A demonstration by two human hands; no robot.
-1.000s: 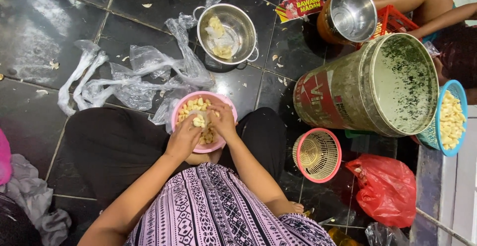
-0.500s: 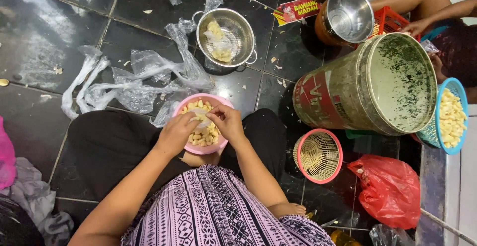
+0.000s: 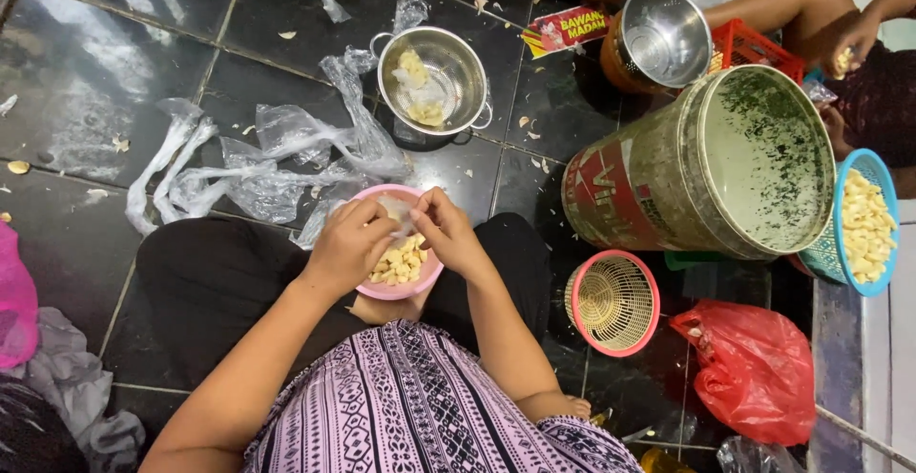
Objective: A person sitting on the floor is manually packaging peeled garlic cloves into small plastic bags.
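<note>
Left hand: the left hand point(image 3: 351, 244) was curled over the near rim of the pink bowl point(image 3: 428, 276), fingertips pinched on a small pale piece point(image 3: 399, 213) held between both hands.
Right hand: the right hand point(image 3: 448, 232) was closed on the same piece from the other side, thumb and forefinger meeting the left fingers above the bowl.
Under the hands: pale yellow peeled pieces point(image 3: 401, 263) were seen heaped in the bowl, which rested on the lap between the knees.
Done so far: the bowl was judged partly filled; a few more pieces lay in the steel pot point(image 3: 431, 80) beyond the hands, and a blue basket point(image 3: 885, 187) far to the right was heaped full.
Left to do: the piece in hand was judged not yet dropped; how much unpeeled stock remained could not be told.
Beyond the fingertips: crumpled clear plastic bags point(image 3: 258, 163) lay on the dark tiled floor point(image 3: 95, 72), just past the bowl and off to the left.
Right of the hands: a large metal drum point(image 3: 706, 163) lay tilted near the right elbow, with an empty pink woven basket point(image 3: 613, 303) below it and a red plastic bag point(image 3: 754, 368) further out.
Open room: bare floor was seen mainly up and left of the hands; the right side was crowded.
Others: another person's arm point(image 3: 811, 5) was seen beyond the drum, well apart.
</note>
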